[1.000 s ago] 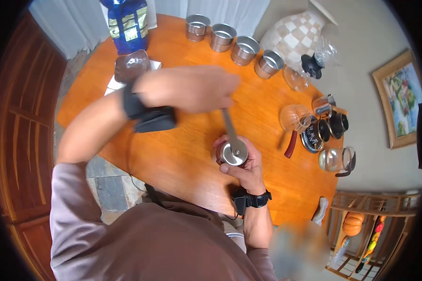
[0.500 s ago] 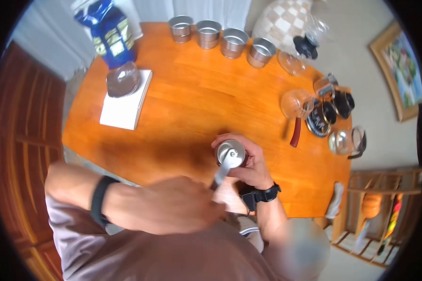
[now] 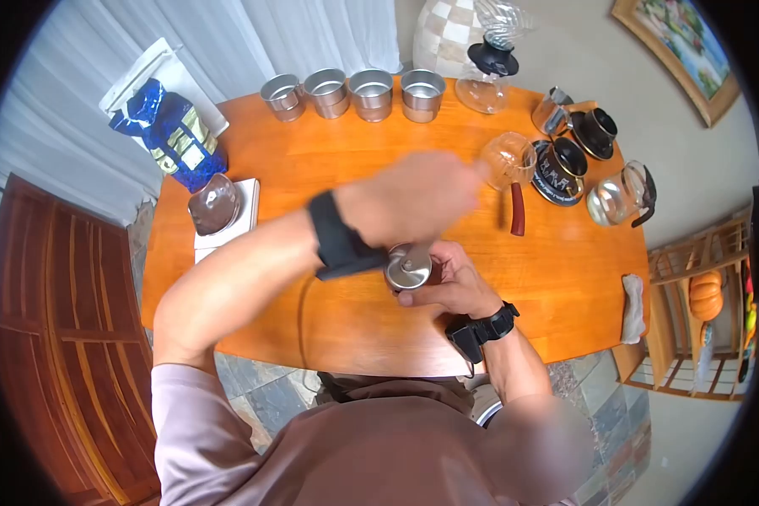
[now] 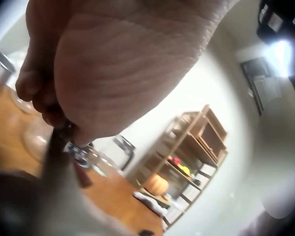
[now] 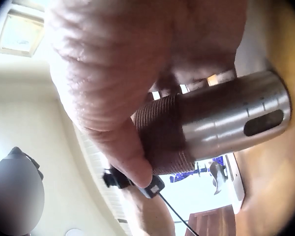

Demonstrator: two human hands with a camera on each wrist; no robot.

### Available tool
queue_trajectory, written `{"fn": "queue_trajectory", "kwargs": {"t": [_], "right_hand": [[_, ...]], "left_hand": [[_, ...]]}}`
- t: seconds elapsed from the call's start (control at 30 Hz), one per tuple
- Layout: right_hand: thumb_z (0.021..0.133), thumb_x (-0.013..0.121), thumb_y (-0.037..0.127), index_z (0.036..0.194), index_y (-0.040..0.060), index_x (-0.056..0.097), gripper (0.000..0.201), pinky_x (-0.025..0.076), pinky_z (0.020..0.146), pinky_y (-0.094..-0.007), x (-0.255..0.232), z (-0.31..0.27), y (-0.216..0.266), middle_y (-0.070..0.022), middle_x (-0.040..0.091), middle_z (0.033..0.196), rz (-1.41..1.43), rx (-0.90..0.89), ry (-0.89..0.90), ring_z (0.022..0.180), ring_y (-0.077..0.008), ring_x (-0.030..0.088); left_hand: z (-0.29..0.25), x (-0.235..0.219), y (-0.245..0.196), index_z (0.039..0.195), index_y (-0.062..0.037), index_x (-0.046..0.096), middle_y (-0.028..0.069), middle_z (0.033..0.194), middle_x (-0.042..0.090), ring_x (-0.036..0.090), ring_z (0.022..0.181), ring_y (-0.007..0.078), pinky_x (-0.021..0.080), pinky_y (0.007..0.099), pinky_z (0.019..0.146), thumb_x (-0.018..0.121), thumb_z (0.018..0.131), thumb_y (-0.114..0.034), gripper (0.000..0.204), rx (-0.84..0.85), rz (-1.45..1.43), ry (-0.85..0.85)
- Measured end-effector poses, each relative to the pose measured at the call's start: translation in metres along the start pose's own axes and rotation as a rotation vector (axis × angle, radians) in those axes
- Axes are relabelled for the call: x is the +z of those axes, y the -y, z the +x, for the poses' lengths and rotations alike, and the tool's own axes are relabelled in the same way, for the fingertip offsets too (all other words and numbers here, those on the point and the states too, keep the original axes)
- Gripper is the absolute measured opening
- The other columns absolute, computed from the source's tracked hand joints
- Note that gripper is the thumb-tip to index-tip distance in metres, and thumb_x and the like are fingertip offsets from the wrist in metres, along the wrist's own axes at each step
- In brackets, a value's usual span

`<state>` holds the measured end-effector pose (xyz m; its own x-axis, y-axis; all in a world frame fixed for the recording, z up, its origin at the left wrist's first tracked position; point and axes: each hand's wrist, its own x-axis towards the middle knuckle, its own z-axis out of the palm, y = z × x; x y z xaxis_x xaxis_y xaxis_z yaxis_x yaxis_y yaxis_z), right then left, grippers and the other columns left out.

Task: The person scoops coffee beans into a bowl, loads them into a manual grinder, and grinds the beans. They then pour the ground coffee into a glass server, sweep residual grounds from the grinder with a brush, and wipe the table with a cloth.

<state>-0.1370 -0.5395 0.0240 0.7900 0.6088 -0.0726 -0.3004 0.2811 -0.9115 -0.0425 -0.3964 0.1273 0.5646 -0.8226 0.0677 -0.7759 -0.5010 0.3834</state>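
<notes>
A steel hand grinder (image 3: 408,270) is held above the table near its front edge. My right hand (image 3: 461,285) grips it from the right side; in the right wrist view the fingers and thumb of my right hand (image 5: 132,64) wrap the ribbed band of the cylinder (image 5: 221,120). My left hand (image 3: 413,198), blurred, is beyond and over the grinder. In the left wrist view the curled fingers of my left hand (image 4: 123,69) hold the end of the crank (image 4: 59,162). The crank's knob is hidden.
Several steel cups (image 3: 372,94) line the far edge. At left are a blue bag (image 3: 180,143) and a brown bowl (image 3: 214,205) on a white scale (image 3: 248,207). Rightward stand a red-handled glass pot (image 3: 509,162), a dripper (image 3: 492,57), a glass carafe (image 3: 613,202) and a grey cloth (image 3: 633,309).
My left hand has swung the crank from the far side toward my body and back to the far side. My right hand keeps its grip on the grinder. The head view has shifted.
</notes>
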Motion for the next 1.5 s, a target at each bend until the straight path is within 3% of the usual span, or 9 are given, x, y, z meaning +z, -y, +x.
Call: {"fn": "queue_trajectory", "kwargs": {"t": [0.2, 0.27, 0.47, 0.67, 0.8, 0.93, 0.97, 1.27, 1.5], "right_hand": [[0.074, 0.079, -0.008, 0.123, 0.0042, 0.067, 0.052, 0.051, 0.095, -0.0287, -0.003, -0.002, 0.014, -0.0007, 0.066, 0.114, -0.006, 0.05, -0.048, 0.107, -0.0117, 0.062], [0.077, 0.082, -0.005, 0.129, 0.0023, 0.063, 0.056, 0.051, 0.094, -0.0286, -0.016, 0.003, -0.001, -0.0019, 0.066, 0.109, -0.095, -0.238, 0.082, 0.108, -0.012, 0.061], [0.078, 0.086, 0.008, 0.127, 0.0027, 0.065, 0.053, 0.049, 0.087, -0.0258, -0.015, 0.009, 0.011, 0.0004, 0.066, 0.106, -0.137, -0.217, 0.089, 0.099, -0.0097, 0.06], [0.077, 0.086, 0.006, 0.125, 0.0031, 0.066, 0.052, 0.048, 0.087, -0.0244, -0.012, 0.01, 0.011, 0.0014, 0.066, 0.103, -0.155, -0.148, 0.093, 0.097, -0.0083, 0.059], [0.077, 0.084, 0.003, 0.13, 0.0035, 0.062, 0.058, 0.049, 0.094, -0.028, -0.014, 0.001, 0.019, -0.0015, 0.069, 0.107, -0.157, -0.098, 0.016, 0.105, -0.0118, 0.062], [0.077, 0.083, 0.0, 0.138, 0.0032, 0.056, 0.067, 0.049, 0.101, -0.0329, 0.0, -0.01, -0.016, -0.0046, 0.07, 0.114, -0.061, -0.336, -0.265, 0.113, -0.0164, 0.063], [0.078, 0.082, -0.001, 0.137, 0.0025, 0.058, 0.064, 0.05, 0.1, -0.0326, -0.009, -0.003, 0.0, -0.0039, 0.07, 0.115, 0.024, -0.012, -0.129, 0.111, -0.0151, 0.063], [0.074, 0.087, 0.007, 0.125, 0.003, 0.066, 0.055, 0.05, 0.084, -0.0258, -0.02, 0.01, 0.019, 0.0006, 0.068, 0.105, -0.196, -0.118, 0.121, 0.099, -0.0095, 0.061], [0.074, 0.084, 0.002, 0.126, 0.0034, 0.066, 0.055, 0.049, 0.092, -0.0274, -0.011, 0.011, 0.012, 0.0, 0.068, 0.112, -0.06, -0.066, 0.109, 0.105, -0.0107, 0.061]], "left_hand": [[-0.084, 0.044, -0.131, 0.09, -0.007, 0.059, 0.0049, 0.07, 0.061, 0.063, 0.064, 0.0217, 0.045, 0.0352, 0.057, 0.063, 0.085, -0.015, 0.01, 0.283, 0.353, 0.054], [-0.122, 0.017, -0.132, 0.09, -0.0084, 0.06, 0.0055, 0.075, 0.062, 0.06, 0.064, 0.0213, 0.045, 0.0333, 0.058, 0.062, 0.085, -0.017, 0.01, 0.154, 0.402, 0.36], [-0.133, -0.062, -0.049, 0.11, -0.0016, 0.052, 0.0209, 0.086, 0.065, 0.066, 0.087, 0.0425, 0.052, 0.0471, 0.074, 0.057, 0.099, -0.009, 0.014, -0.635, 0.098, 0.406], [-0.047, -0.047, 0.027, 0.109, -0.0011, 0.05, 0.0209, 0.089, 0.068, 0.067, 0.089, 0.0442, 0.051, 0.0481, 0.071, 0.061, 0.101, -0.019, 0.023, -0.149, 0.207, 0.009], [0.018, -0.004, -0.036, 0.097, -0.0002, 0.052, 0.0248, 0.083, 0.064, 0.065, 0.074, 0.0407, 0.052, 0.0477, 0.062, 0.065, 0.094, -0.017, 0.021, -0.135, 0.411, 0.118], [-0.027, 0.033, -0.106, 0.093, -0.0053, 0.057, 0.0104, 0.074, 0.057, 0.061, 0.067, 0.0241, 0.049, 0.0388, 0.058, 0.066, 0.085, -0.02, 0.019, 0.32, 0.513, 0.006], [-0.05, 0.035, -0.123, 0.092, -0.0058, 0.058, 0.0083, 0.075, 0.056, 0.06, 0.067, 0.0215, 0.048, 0.0369, 0.059, 0.066, 0.085, -0.018, 0.016, 0.261, 0.476, 0.048], [-0.143, -0.052, -0.056, 0.112, -0.0015, 0.051, 0.0207, 0.085, 0.062, 0.065, 0.08, 0.0399, 0.052, 0.0475, 0.07, 0.058, 0.098, -0.01, 0.017, -0.604, 0.142, 0.246], [-0.029, -0.034, 0.014, 0.105, 0.0008, 0.048, 0.0237, 0.088, 0.064, 0.063, 0.086, 0.0462, 0.05, 0.05, 0.072, 0.06, 0.101, -0.02, 0.025, -0.223, 0.07, -0.007]]}}
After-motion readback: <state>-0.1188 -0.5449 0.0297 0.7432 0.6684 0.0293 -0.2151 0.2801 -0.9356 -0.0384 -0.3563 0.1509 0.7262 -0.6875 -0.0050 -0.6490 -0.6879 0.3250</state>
